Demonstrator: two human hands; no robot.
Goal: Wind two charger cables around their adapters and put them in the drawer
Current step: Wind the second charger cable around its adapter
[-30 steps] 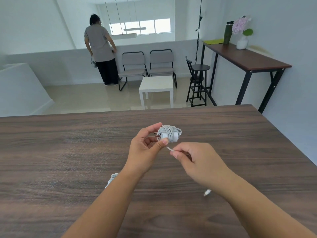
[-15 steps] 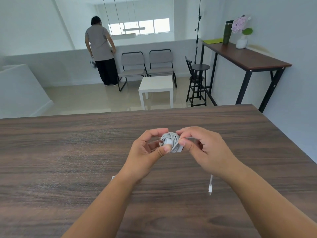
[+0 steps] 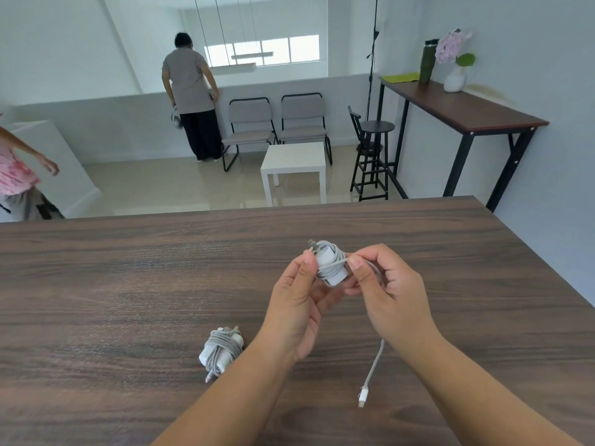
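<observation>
Our left hand (image 3: pixel 299 304) grips adapter (image 3: pixel 331 263) upright | right hand (image 3: pixel 394 294) pinches cable (image 3: pixel 373 365) at 3 o'clock | tail hangs toward 6

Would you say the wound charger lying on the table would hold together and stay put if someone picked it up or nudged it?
The wound charger probably lifts as one compact bundle, since its coils look snug. Its connector end pokes out loose, so that may unwind. Blocky and lying flat on the table, it should slide, not roll.
</observation>
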